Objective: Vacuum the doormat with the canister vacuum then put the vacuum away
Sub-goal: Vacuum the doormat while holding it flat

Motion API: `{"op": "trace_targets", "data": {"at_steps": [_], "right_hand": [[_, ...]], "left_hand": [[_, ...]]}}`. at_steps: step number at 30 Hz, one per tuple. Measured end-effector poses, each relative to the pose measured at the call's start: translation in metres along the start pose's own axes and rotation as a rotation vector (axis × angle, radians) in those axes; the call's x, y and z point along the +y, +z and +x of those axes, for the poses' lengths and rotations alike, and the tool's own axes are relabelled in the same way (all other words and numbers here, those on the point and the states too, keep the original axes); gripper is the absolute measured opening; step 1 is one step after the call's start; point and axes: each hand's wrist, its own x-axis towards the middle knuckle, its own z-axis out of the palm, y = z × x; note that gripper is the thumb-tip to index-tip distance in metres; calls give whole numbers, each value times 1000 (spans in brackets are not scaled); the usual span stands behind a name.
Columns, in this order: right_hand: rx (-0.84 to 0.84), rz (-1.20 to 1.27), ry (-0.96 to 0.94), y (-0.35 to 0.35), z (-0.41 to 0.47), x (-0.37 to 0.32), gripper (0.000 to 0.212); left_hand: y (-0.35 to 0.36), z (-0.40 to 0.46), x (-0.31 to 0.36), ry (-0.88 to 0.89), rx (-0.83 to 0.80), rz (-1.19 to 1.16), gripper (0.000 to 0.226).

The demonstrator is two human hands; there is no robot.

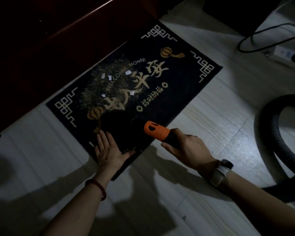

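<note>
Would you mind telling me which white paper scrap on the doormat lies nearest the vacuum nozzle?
The scrap in the doormat's middle, just above the orange nozzle collar held by the right hand; the others lie farther up or left.

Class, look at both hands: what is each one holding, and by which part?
The right hand grips the vacuum nozzle by the black handle just behind its orange collar. The left hand holds nothing; it lies flat on the doormat near its corner.

Dim room; pale tiled floor; dark wooden door upper left
</note>
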Motion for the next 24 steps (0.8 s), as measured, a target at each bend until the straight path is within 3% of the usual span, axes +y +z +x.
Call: {"op": "trace_targets", "data": {"at_steps": [3,10,13,18,20,24], "right_hand": [[13,-63,42,6,16,-5,48],[264,-12,335,-24,41,40,41],[263,11,246,-10,35,23,40],[37,-116,-1,25,5,-18,42],[64,-105,49,15,14,-8,45],[250,-11,326,-23,50,26,45]], "left_hand": [[0,-1,-1,5,6,-15,124],[0,-1,-3,19,-15,-17,125],[0,0,-1,13,-17,-20,125],[0,-1,-1,13,11,-24,125],[0,-1,-2,16,13,-26,125],[1,-2,-3,24,7,-11,124]]}}
